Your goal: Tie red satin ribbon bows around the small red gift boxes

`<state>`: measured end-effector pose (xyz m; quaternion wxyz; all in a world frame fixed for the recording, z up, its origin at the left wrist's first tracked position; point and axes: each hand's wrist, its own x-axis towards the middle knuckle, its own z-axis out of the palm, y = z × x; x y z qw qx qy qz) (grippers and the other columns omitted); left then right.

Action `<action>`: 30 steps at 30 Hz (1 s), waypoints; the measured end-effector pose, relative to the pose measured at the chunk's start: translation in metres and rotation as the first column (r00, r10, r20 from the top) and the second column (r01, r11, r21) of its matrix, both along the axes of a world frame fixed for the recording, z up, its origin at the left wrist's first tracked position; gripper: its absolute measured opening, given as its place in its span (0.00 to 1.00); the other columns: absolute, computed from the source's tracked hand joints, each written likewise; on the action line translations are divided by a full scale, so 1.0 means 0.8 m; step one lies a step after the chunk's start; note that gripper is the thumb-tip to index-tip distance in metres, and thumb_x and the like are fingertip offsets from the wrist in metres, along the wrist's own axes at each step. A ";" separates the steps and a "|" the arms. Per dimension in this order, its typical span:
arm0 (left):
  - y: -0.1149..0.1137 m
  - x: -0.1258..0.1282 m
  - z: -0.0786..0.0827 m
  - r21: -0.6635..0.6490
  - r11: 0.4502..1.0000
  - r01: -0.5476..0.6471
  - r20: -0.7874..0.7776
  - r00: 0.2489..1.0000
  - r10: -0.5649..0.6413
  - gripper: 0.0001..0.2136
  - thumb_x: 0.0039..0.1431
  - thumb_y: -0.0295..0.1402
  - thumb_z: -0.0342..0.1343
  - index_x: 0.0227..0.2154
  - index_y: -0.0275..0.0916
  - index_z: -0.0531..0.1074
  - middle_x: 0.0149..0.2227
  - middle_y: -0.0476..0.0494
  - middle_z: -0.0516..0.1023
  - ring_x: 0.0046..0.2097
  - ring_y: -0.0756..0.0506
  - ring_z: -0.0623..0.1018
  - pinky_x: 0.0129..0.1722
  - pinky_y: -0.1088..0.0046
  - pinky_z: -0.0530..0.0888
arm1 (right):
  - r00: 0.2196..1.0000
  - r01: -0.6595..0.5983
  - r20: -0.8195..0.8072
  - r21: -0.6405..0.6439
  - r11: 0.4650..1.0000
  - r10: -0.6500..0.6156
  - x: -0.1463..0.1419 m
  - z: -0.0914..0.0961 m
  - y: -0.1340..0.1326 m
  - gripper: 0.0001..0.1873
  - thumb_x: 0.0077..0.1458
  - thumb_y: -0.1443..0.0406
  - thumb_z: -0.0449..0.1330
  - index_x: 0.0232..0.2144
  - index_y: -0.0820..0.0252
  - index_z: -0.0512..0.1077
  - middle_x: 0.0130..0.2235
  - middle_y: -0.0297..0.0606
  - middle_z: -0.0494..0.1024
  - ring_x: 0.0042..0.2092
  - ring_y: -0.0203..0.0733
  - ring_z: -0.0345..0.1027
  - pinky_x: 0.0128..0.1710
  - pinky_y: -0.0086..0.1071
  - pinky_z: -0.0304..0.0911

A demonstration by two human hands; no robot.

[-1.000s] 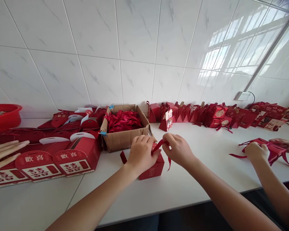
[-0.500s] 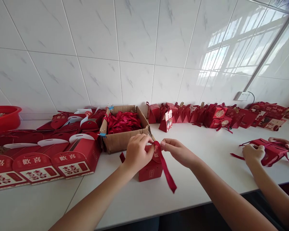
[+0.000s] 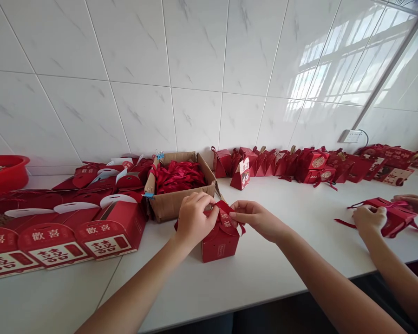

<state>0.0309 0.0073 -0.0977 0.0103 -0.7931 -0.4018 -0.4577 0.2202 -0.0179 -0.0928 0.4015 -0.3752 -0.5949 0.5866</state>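
A small red gift box [image 3: 220, 247] with pale lettering stands on the white table in front of me. At its top, my left hand [image 3: 197, 217] pinches the red ribbon [image 3: 223, 205], thumb against bent fingers. On the box's right, my right hand [image 3: 252, 218] is closed at the ribbon too, with thumb and forefinger together by the lettered flap. A short ribbon end shows below the right fingertips. My left hand partly covers the box's left side.
Behind the box stands a cardboard box [image 3: 170, 206] of red ribbons. Red cartons [image 3: 113, 227] line the left, beside a red basin [image 3: 7, 174]. Finished-looking gift boxes [image 3: 315, 174] line the wall. At right, another person's hands [image 3: 371, 218] hold a red box [image 3: 397, 215].
The long ribbon end that hung down in front of the box has been drawn up and now lies by the box's top. My right hand moved slightly left.
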 end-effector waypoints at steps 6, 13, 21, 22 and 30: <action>-0.001 0.003 0.000 -0.165 0.980 0.114 0.076 0.992 -0.103 0.04 0.53 0.28 0.53 0.24 0.39 0.68 0.30 0.47 0.75 0.36 0.46 0.74 0.38 0.68 0.69 | 0.988 -0.017 0.155 0.000 1.000 0.017 -0.013 -0.003 0.006 0.17 0.47 0.56 0.66 0.36 0.61 0.75 0.23 0.32 0.72 0.27 0.33 0.64 0.28 0.28 0.59; -0.003 -0.030 0.001 -0.493 0.832 0.253 0.212 0.963 -0.167 0.11 0.49 0.32 0.58 0.37 0.43 0.70 0.43 0.45 0.75 0.49 0.41 0.72 0.50 0.62 0.67 | 0.973 0.086 0.209 0.068 0.994 -0.099 -0.019 -0.010 0.012 0.17 0.44 0.53 0.66 0.31 0.60 0.78 0.26 0.35 0.76 0.24 0.34 0.64 0.22 0.29 0.57; 0.011 -0.051 -0.041 -0.751 0.599 0.278 0.377 0.925 0.044 0.18 0.47 0.48 0.58 0.30 0.39 0.62 0.30 0.49 0.69 0.34 0.46 0.71 0.35 0.70 0.67 | 0.992 -0.075 0.107 0.061 0.995 0.068 -0.018 -0.014 0.017 0.14 0.46 0.55 0.65 0.30 0.60 0.78 0.30 0.37 0.78 0.33 0.38 0.71 0.35 0.32 0.66; 0.012 -0.051 -0.042 -0.775 0.557 0.299 0.384 0.923 0.039 0.19 0.46 0.50 0.58 0.29 0.39 0.63 0.28 0.50 0.69 0.32 0.48 0.70 0.32 0.72 0.66 | 0.992 -0.083 0.105 0.065 0.994 0.076 -0.019 -0.014 0.018 0.13 0.47 0.56 0.65 0.30 0.60 0.78 0.30 0.36 0.78 0.33 0.38 0.71 0.36 0.32 0.66; 0.009 -0.058 -0.036 -0.852 0.308 0.423 0.454 0.891 0.033 0.23 0.43 0.55 0.59 0.22 0.40 0.60 0.16 0.60 0.52 0.17 0.55 0.51 0.18 0.76 0.46 | 0.985 -0.069 0.162 0.050 0.996 0.060 -0.017 -0.018 0.021 0.14 0.48 0.55 0.64 0.28 0.61 0.76 0.32 0.38 0.78 0.34 0.39 0.71 0.37 0.33 0.66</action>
